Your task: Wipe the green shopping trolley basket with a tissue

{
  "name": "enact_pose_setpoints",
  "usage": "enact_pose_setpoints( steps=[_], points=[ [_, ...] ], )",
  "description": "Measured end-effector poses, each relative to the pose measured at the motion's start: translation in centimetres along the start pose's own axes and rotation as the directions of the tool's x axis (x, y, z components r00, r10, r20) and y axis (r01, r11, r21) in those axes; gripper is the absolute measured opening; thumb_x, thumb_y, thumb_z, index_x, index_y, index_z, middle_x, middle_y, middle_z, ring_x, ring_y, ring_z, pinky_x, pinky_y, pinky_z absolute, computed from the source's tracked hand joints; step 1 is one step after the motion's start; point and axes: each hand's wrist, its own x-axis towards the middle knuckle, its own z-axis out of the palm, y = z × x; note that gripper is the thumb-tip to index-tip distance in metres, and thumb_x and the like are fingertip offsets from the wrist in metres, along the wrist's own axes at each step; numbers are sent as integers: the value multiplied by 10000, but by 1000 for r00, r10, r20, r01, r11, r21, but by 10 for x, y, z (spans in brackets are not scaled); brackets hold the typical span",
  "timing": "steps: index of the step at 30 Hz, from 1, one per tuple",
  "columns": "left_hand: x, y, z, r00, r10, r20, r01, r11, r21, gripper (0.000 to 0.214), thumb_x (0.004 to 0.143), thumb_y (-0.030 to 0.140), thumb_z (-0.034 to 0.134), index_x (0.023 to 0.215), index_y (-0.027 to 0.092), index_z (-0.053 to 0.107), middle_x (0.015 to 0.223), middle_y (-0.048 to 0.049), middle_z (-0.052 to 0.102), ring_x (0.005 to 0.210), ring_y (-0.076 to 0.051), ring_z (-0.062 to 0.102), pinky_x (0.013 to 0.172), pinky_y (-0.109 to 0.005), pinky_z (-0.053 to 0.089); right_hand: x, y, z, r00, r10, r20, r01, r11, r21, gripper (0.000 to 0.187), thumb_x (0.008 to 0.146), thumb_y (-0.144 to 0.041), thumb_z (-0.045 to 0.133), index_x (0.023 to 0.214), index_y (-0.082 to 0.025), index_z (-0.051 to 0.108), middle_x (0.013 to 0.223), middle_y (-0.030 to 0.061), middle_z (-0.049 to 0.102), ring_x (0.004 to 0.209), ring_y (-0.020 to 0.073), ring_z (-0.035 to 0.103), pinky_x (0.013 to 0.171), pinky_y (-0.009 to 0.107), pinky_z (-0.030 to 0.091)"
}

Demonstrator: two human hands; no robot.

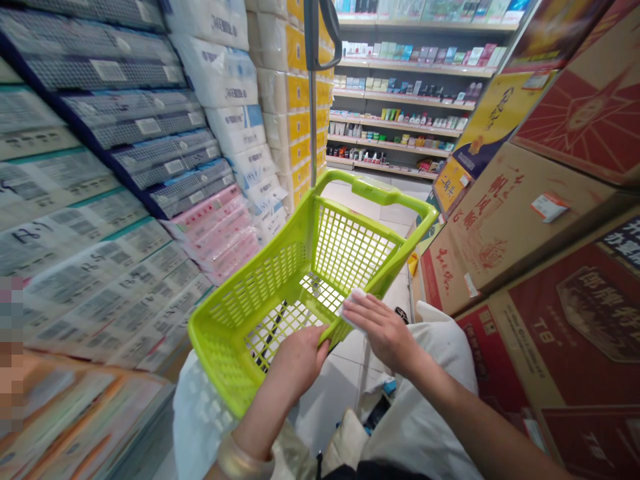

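A lime green plastic shopping basket point(260, 293) is tilted in front of me, its mesh inside bare. My left hand point(300, 360) is closed on the basket's near rim and holds it up. My right hand point(383, 327) presses a small white cloth or wipe point(353, 300) against the rim's right side, fingers flat over it. A grey telescopic handle point(313, 87) rises from the basket's far end.
Stacked packs of tissue and toilet paper point(150, 153) fill the left side. Large red and brown cartons point(550, 220) are piled on the right. Shelves of small goods point(400, 127) stand at the aisle's far end, across a tiled floor point(360, 200).
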Motion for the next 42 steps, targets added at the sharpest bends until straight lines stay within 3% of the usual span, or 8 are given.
enact_pose_setpoints(
  steps=[5, 10, 16, 22, 27, 33, 37, 42],
  points=[
    [0, -1, -1, 1000, -26, 7, 26, 1000, 5, 253, 932, 229, 452, 1066, 242, 666, 1016, -57, 734, 971, -217, 668, 840, -299, 472, 4, 21, -4, 965, 169, -200, -195, 974, -119, 518, 934, -13, 365, 1363, -235, 553, 1301, 81, 659, 1356, 218, 482, 1123, 480, 423],
    [2, -4, -3, 1000, -16, -3, 16, 1000, 24, 236, 912, 212, 482, 1057, 223, 667, 1035, -62, 734, 984, -217, 667, 863, -295, 468, 7, 9, 1, 1000, 8, -4, -9, 998, -54, 464, 949, -46, 387, 1333, -225, 577, 1323, 37, 648, 1348, 185, 492, 1129, 405, 431],
    [1, -13, -9, 1000, -12, 5, 11, 999, 45, 248, 920, 283, 497, 1078, 231, 680, 1032, -70, 736, 977, -240, 671, 834, -314, 479, 8, 24, -4, 961, 186, -205, -217, 966, -139, 497, 933, -24, 369, 1331, -225, 588, 1299, 74, 661, 1364, 223, 471, 1138, 481, 401],
    [3, -27, -17, 999, 42, 30, -44, 994, 98, 258, 931, 286, 474, 1060, 201, 681, 1011, -77, 734, 963, -238, 672, 838, -315, 481, 13, 11, -1, 999, 36, -12, -37, 998, -57, 483, 940, -42, 366, 1325, -231, 589, 1320, 39, 650, 1344, 181, 498, 1128, 411, 426],
    [3, -40, -22, 997, 75, -1, -74, 988, 136, 218, 911, 309, 529, 1013, 228, 704, 972, -58, 738, 911, -226, 682, 769, -285, 490, 13, 25, -8, 957, 196, -215, -232, 960, -155, 480, 934, -34, 372, 1301, -227, 612, 1279, 65, 675, 1345, 215, 498, 1146, 473, 388],
    [7, -55, -27, 985, 168, -48, -155, 966, 208, 232, 903, 355, 560, 981, 199, 714, 932, -71, 744, 861, -241, 689, 737, -309, 498, 17, 15, -6, 994, 98, -54, -104, 987, -123, 510, 907, -12, 356, 1296, -219, 613, 1306, 44, 661, 1342, 191, 502, 1128, 421, 414],
    [11, -69, -35, 965, 259, -46, -241, 941, 238, 252, 877, 404, 600, 939, 191, 720, 863, -70, 738, 814, -224, 681, 713, -301, 491, 17, 22, -13, 968, 170, -187, -204, 961, -186, 480, 911, -8, 356, 1248, -195, 642, 1255, 60, 691, 1311, 211, 533, 1127, 447, 398],
    [9, -72, -50, 957, 270, -103, -217, 907, 362, 354, 763, 472, 702, 1014, 223, 722, 896, -65, 749, 907, -272, 673, 972, -476, 429, 24, 15, -8, 964, 189, -186, -229, 948, -220, 437, 895, -15, 402, 1192, -197, 666, 1193, 59, 719, 1189, 215, 615, 1128, 444, 379]
  ],
)
